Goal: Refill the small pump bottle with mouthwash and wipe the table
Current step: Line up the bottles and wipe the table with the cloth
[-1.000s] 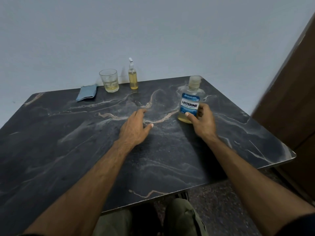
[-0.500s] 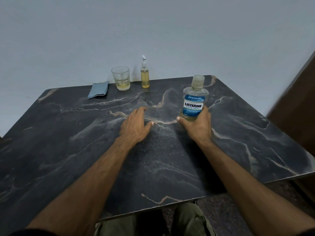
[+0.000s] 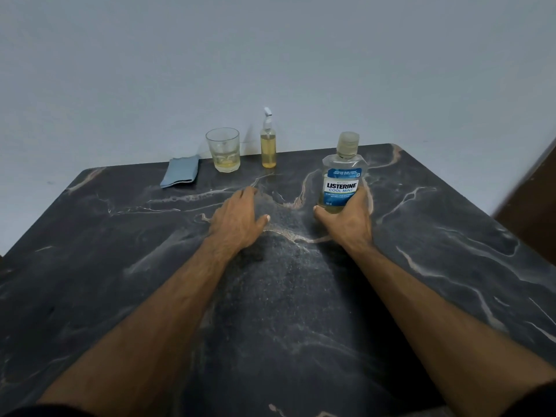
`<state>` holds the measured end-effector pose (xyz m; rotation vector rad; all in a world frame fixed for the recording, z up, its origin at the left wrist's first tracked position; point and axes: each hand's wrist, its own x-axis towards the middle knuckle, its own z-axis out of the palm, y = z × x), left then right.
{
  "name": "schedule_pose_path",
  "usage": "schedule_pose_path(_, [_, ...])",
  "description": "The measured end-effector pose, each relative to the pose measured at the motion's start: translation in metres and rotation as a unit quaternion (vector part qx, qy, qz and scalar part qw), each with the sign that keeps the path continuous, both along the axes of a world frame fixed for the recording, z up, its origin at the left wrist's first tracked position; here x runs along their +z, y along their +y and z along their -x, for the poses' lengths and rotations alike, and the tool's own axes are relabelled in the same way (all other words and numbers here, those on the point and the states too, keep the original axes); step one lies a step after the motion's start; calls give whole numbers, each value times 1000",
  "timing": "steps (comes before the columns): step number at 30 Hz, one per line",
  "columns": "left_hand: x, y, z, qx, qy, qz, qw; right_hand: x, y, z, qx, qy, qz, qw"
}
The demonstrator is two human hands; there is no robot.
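Dark marble table [image 3: 451, 266], veined in pale streaks, with everything still in its starting spot. Looks like the very opening of the job: nothing poured, nothing wiped. Right hand [image 3: 346, 219] wrapped round the base of the Listerine Cool Mint bottle [image 3: 343, 179], thumb across the front, cap [image 3: 348, 141] on and upright. Can't tell whether the base sits on the marble or hangs just clear of it. Left hand [image 3: 237, 216] flat on the table, fingers relaxed, gripping nothing. Small pump bottle [image 3: 268, 145] at the far edge against the wall, pump head on, already mostly full of yellowish liquid. Just beside it to the left, a glass tumbler [image 3: 223, 149] with a shallow yellow pool in the bottom, then a folded blue cloth [image 3: 180, 171], untouched. Left to do, by this reading: 2 caps off, the pour, pump back on, the wipe. Right fingertips hidden behind the bottle. Small print on the label too fine to read. No visible spills, though glare and veining could mask some.
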<state>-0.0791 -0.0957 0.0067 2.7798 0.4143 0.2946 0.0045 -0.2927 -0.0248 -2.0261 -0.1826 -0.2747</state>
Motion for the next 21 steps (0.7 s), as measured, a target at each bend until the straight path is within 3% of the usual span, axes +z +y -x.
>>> schedule_pose_path(8, [0, 30, -46, 0, 39, -14, 999, -4, 28, -61, -5, -5, 31, 1000])
schedule_pose_path(21, [8, 64, -109, -57, 157, 39, 985, -5, 69, -153, 9, -16, 62, 998])
